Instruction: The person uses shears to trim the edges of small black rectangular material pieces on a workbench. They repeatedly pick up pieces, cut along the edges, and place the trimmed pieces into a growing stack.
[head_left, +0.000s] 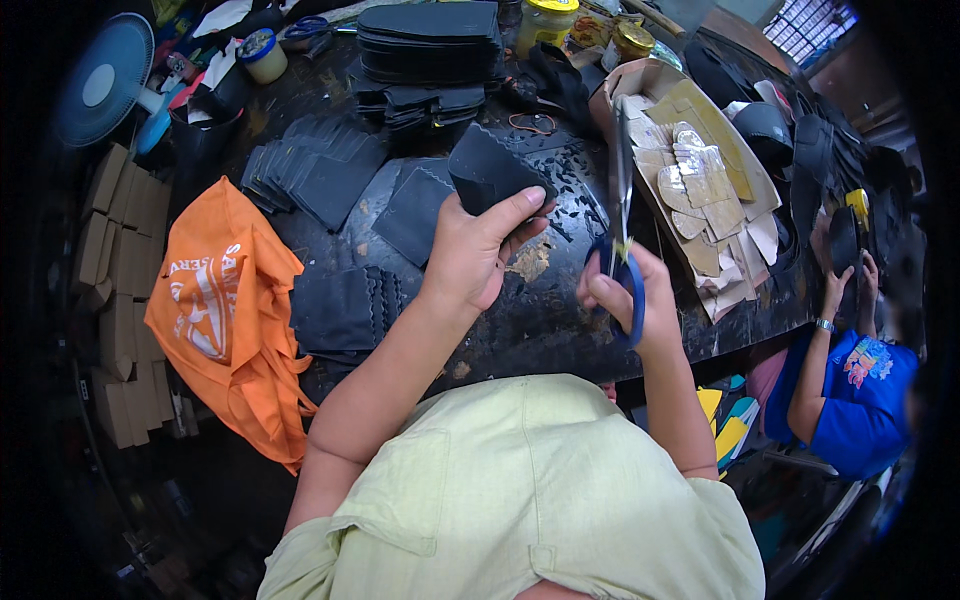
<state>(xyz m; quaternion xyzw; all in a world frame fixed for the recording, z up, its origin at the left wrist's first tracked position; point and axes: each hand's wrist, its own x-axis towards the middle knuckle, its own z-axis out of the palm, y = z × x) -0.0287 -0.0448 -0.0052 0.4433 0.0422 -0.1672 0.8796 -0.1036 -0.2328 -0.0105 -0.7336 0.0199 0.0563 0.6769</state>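
Note:
My left hand (490,240) pinches a curved black leather piece (490,168) that has a zigzag-cut edge. In my right hand (640,290) is a pair of scissors (622,180) with blue handles, its blades pointing away from me and apart from the leather. Below and left of the held piece, flat black pieces (415,215) lie on the dark table. Small black offcuts (575,200) are scattered between the leather and the scissors. Near my left forearm sits a stack of black pieces with notched edges (345,310).
Tall stacks of black pieces (428,45) stand at the back, with a fanned pile (320,165) to their left. A cardboard tray (770,200) of patterns lies right. An orange cloth bag (220,310) hangs at the left edge. A co-worker in blue (865,400) works far right.

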